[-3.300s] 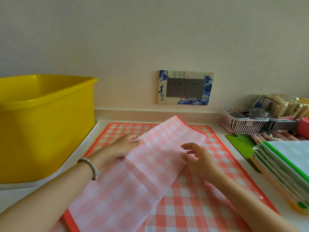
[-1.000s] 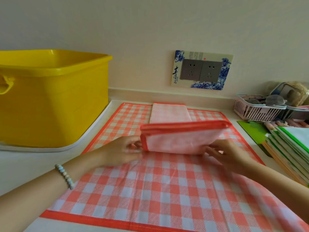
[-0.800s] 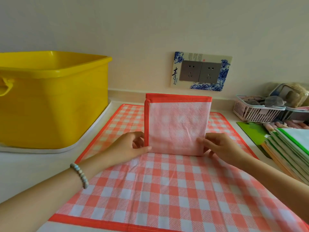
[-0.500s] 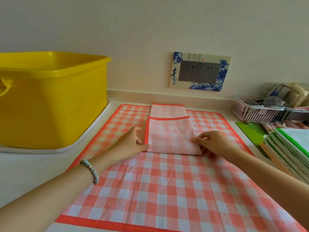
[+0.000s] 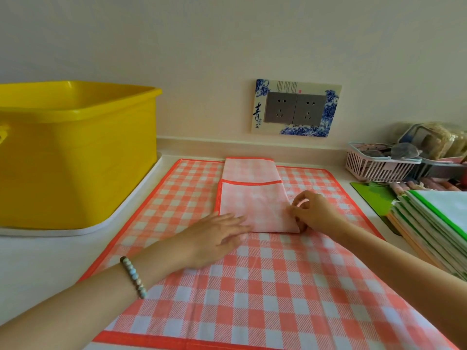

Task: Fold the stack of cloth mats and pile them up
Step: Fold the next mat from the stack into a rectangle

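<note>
At centre frame, right hand (image 5: 313,213) fingers pinch the lower right corner of the folded pink mat (image 5: 252,205). Left hand (image 5: 214,236) lies flat, fingers released, palm over the lower left edge. The mat sits on the spread checked mat (image 5: 252,286), overlapping an earlier folded mat (image 5: 249,169) toward the wall. Judgement: press the crease outward, square the red borders, then pile. Unfolded stack (image 5: 434,223) waits at right edge.

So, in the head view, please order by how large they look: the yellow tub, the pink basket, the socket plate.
1. yellow tub, clearly largest.
2. socket plate and pink basket look alike; I would not rank them.
</note>
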